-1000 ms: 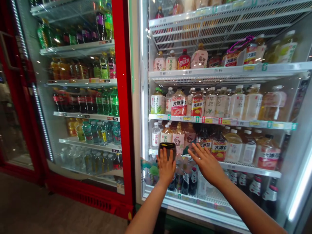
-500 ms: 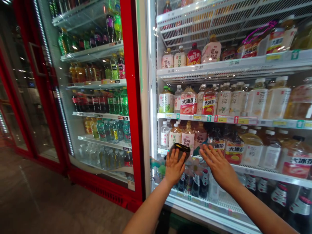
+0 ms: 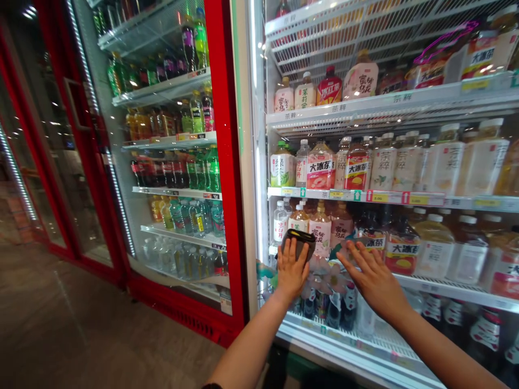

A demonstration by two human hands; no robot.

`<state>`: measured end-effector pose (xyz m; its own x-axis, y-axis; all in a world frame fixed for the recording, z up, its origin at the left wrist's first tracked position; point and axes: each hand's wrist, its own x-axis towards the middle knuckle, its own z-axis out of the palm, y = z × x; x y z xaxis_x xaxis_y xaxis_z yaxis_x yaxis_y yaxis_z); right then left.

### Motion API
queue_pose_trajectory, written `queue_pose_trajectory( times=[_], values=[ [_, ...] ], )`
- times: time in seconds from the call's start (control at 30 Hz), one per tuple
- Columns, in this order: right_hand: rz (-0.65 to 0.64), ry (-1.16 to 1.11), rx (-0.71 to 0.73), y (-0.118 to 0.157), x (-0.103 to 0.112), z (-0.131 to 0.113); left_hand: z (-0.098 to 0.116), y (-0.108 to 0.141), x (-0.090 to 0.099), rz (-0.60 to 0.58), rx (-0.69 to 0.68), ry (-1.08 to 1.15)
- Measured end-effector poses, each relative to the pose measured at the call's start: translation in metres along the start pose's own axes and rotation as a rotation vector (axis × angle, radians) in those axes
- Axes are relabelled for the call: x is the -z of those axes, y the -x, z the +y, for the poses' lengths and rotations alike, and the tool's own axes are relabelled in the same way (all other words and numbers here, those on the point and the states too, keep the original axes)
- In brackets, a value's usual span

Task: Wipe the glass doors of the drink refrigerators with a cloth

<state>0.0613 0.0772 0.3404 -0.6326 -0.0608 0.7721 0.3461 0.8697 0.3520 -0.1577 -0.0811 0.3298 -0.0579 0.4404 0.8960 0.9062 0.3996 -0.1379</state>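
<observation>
My left hand (image 3: 292,278) lies on a folded dark grey cloth (image 3: 299,243) with some yellow showing in its top fold, holding it against the glass front of the right-hand drinks fridge. My right hand (image 3: 371,281) is open beside it, fingers stretched out, at the same glass and holding nothing. Decals of pale flowers (image 3: 330,280) show on the glass between the hands. Behind the glass near my fingers stand a pink-labelled tea bottle (image 3: 320,232) and an iced tea bottle (image 3: 401,246).
Shelves (image 3: 357,195) of bottled drinks fill the lit fridge. On the left, a red-framed fridge (image 3: 227,162) holds soda and water bottles, and another red-framed door (image 3: 79,108) with a handle stands farther left. Brown floor (image 3: 101,324) lies at lower left.
The view has turned slightly left, so the fridges and shelves sit farther right in the picture. My left hand stays on the cloth, and my right hand stays flat at the glass.
</observation>
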Motion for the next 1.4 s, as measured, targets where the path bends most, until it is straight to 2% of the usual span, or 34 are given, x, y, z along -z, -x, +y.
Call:
queue_pose_trajectory(
  times=[0.07,0.13,0.17,0.23,0.27,0.37,0.47,0.57,0.67,0.8,0.9,1.0,1.03,1.1,1.17,1.23,1.3,1.4],
  values=[
    [0.007,-0.009,0.001,0.0,0.0,-0.001,-0.008,-0.027,0.005,0.029,0.063,0.018],
    [0.014,-0.014,-0.006,0.0,0.001,-0.002,-0.019,-0.046,0.011,0.078,0.248,0.013],
    [0.017,-0.015,-0.014,0.0,0.001,-0.002,-0.023,-0.048,0.012,0.098,0.34,0.008],
    [0.021,-0.016,-0.025,0.0,0.002,-0.004,-0.027,-0.033,0.012,0.102,0.445,-0.002],
    [0.022,-0.017,-0.029,-0.001,0.003,-0.005,-0.025,-0.02,0.01,0.084,0.45,-0.006],
    [0.024,-0.019,-0.031,-0.003,0.008,-0.008,-0.02,0.013,0.004,-0.024,0.321,-0.008],
    [0.019,-0.001,-0.04,-0.009,0.015,-0.013,-0.029,0.005,0.005,-0.055,0.294,-0.017],
    [0.017,0.009,-0.011,-0.015,0.017,-0.021,-0.049,-0.015,0.011,0.025,0.456,-0.019],
    [0.016,-0.005,0.118,-0.019,0.009,-0.032,-0.059,0.0,0.009,0.071,0.579,-0.008],
    [0.033,-0.029,0.174,-0.018,-0.011,-0.045,-0.059,0.038,0.0,0.001,0.482,0.01],
    [0.045,-0.044,0.162,-0.017,-0.02,-0.049,-0.072,0.026,0.003,-0.028,0.43,0.011],
    [0.057,-0.061,0.159,-0.017,-0.022,-0.05,-0.084,0.01,0.007,0.046,0.55,0.011],
    [0.059,-0.066,0.156,-0.017,-0.022,-0.05,-0.083,0.013,0.006,0.071,0.6,0.01],
    [0.058,-0.073,0.149,-0.017,-0.02,-0.051,-0.071,0.035,0.0,0.072,0.642,0.012],
    [0.051,-0.077,0.139,-0.017,-0.019,-0.051,-0.053,0.065,-0.008,0.003,0.578,0.015],
    [0.041,-0.08,0.141,-0.017,-0.017,-0.05,-0.038,0.084,-0.012,-0.088,0.459,0.004],
    [0.035,-0.085,0.155,-0.017,-0.017,-0.049,-0.035,0.08,-0.009,-0.142,0.328,-0.016],
    [0.036,-0.088,0.162,-0.016,-0.017,-0.048,-0.047,0.053,0.0,-0.142,0.223,-0.041]
  ],
)
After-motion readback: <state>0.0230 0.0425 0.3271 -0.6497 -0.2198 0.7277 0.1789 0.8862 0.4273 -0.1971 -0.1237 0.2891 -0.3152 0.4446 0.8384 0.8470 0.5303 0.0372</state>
